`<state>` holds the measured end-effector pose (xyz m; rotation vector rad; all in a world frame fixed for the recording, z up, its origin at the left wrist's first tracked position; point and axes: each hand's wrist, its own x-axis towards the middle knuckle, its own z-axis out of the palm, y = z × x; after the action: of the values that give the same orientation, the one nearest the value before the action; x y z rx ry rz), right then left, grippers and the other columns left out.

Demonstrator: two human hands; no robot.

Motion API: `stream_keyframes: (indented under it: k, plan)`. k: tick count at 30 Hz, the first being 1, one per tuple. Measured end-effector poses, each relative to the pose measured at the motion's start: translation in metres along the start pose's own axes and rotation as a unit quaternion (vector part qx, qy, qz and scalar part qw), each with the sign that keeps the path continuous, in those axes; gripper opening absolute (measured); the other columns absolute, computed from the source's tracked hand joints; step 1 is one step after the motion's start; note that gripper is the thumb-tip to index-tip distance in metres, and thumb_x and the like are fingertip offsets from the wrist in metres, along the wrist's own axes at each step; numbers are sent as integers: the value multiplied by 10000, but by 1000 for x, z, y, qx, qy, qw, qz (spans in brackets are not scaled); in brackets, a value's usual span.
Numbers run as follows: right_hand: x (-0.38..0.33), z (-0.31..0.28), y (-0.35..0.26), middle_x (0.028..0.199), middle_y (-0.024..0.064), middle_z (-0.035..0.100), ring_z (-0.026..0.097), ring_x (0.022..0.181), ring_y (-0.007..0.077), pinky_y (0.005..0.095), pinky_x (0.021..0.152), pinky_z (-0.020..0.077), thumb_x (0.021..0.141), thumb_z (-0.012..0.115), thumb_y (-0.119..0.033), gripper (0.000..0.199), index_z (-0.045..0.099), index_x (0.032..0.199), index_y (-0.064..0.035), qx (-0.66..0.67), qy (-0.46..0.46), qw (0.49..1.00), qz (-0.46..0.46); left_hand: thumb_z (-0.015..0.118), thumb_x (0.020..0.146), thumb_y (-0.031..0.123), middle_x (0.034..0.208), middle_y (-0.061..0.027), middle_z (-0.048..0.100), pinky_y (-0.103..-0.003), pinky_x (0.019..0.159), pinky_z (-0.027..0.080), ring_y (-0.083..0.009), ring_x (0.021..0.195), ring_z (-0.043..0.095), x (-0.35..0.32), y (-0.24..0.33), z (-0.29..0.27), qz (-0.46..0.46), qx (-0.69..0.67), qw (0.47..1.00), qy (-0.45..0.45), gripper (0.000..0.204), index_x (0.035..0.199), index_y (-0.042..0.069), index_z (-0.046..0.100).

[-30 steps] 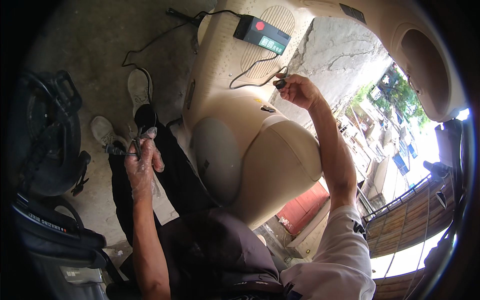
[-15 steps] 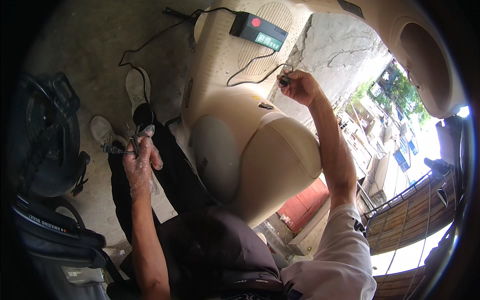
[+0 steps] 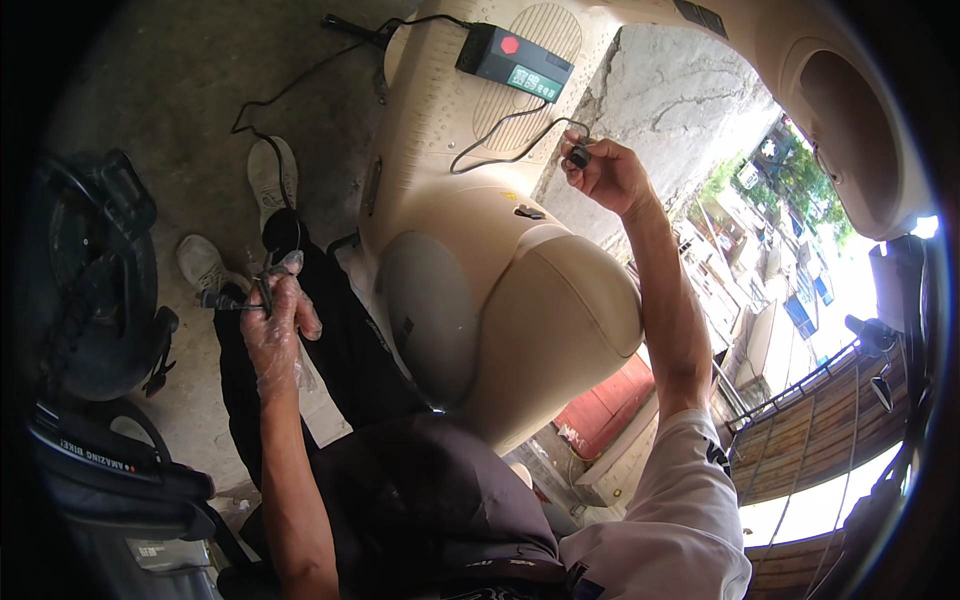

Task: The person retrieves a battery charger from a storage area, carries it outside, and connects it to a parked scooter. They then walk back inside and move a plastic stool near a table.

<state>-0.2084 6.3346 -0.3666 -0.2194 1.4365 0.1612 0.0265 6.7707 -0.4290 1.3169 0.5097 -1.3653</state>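
Observation:
A black charger (image 3: 488, 58) with a red mark and a pale green label lies on the ribbed footboard (image 3: 460, 115) of a beige scooter. From it a thin cable loops to a small black plug (image 3: 578, 157), which the fingers of my bare right hand (image 3: 618, 180) pinch above the footboard's right edge. Over my legs, my left hand (image 3: 275, 325), in a clear plastic glove, is closed around a dark cable. A black cable end (image 3: 228, 302) pokes out to its left. Another black cable (image 3: 285, 170) runs from this hand up past my shoe toward the charger.
The scooter's beige seat (image 3: 565, 310) stands between my arms, with its grey side panel (image 3: 430, 310) facing my legs. A dark bike or scooter wheel (image 3: 90, 290) is at the left. Beyond the right arm are a red box (image 3: 605, 408) and a fence (image 3: 810, 430).
My right hand has shifted slightly right and turned the plug a little. The left hand keeps its grip on the cable, almost unmoved.

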Motion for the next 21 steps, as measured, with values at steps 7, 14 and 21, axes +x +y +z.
stream_keyframes:
  k: [7, 14, 21]
  plan:
    - [-3, -10, 2, 1178, 188, 652, 635, 894, 245, 308, 756, 528, 916, 509, -51, 275, 609, 1173, -51, -25, 54, 998, -16, 586, 1011, 277, 568, 3, 448, -236, 442, 345, -78, 468, 415, 9, -6, 4, 9, -37, 999, -19, 264, 1092, 27, 617]
    - [0, -24, 8, 1174, 161, 665, 670, 979, 236, 333, 820, 580, 899, 573, 48, 312, 600, 1187, -67, -144, 55, 988, -17, 595, 1008, 260, 564, -17, 479, -245, 430, 353, -100, 452, 425, 23, -1, 15, 7, -43, 999, -11, 283, 1110, -4, 609]
    - [11, -37, 24, 1167, 123, 678, 675, 1043, 221, 361, 906, 579, 873, 637, 70, 339, 599, 1186, -57, -269, 29, 963, 7, 603, 999, 236, 573, -23, 465, -247, 427, 346, -104, 460, 424, 32, 3, 21, 1, -39, 999, -12, 258, 1084, -7, 597]
